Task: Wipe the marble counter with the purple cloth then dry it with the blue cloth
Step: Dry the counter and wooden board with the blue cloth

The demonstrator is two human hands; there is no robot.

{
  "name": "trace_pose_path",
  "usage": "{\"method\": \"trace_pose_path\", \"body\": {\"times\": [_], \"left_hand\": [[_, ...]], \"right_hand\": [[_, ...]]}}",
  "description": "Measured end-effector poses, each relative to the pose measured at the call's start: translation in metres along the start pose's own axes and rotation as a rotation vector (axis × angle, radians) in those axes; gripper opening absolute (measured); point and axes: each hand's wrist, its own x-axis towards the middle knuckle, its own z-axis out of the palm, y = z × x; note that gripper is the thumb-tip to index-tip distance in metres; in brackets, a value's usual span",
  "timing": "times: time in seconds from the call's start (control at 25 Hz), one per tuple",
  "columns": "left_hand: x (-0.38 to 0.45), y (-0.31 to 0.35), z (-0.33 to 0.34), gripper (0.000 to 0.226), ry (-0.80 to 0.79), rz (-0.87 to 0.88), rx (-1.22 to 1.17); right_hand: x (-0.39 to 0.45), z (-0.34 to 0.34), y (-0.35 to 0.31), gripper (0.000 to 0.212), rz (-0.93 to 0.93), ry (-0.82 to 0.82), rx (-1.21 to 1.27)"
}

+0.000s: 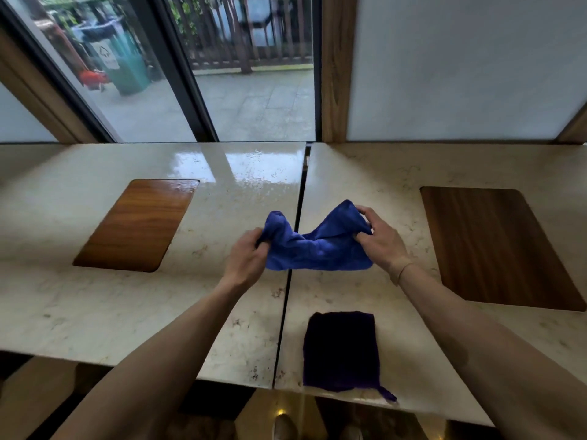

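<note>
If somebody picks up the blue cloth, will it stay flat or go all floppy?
Probably floppy: the blue cloth sags and bunches between the left hand and right hand gripping its ends. It looks light, since the fingers pinch it up easily. Its fuzzy surface likely won't slip from the hands.

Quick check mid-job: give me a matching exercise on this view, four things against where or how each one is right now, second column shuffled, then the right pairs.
Things:
1. blue cloth
2. purple cloth
3. left wooden inlay
4. right wooden inlay

States:
A. lies folded flat at the near counter edge
B. bunched, gripped by left hand and right hand
C. dark, matte, on the right slab
D. lighter brown, glossy, on the left slab

Pairs: 1-B, 2-A, 3-D, 4-C
</note>
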Motion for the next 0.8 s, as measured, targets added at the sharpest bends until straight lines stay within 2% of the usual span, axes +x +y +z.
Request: {"method": "trace_pose_path", "body": {"times": [0.12, 0.24, 0.56, 0.8], "left_hand": [[-0.011, 0.000, -0.034, 0.026, 0.061, -0.059, -0.068], [-0.019, -0.009, -0.067, 0.037, 0.081, -0.065, -0.130], [-0.014, -0.076, -0.157, 0.043, 0.044, -0.034, -0.212], [0.029, -0.131, -0.205, 0.031, 0.010, -0.018, -0.227]], "right_hand": [[-0.003, 0.011, -0.019, 0.032, -0.041, 0.075, 0.036], [-0.009, 0.028, -0.043, 0.021, -0.050, 0.074, 0.071], [-0.020, 0.111, -0.105, 0.017, -0.012, 0.096, 0.174], [-0.024, 0.163, -0.148, 0.022, 0.027, 0.201, 0.180]]}}
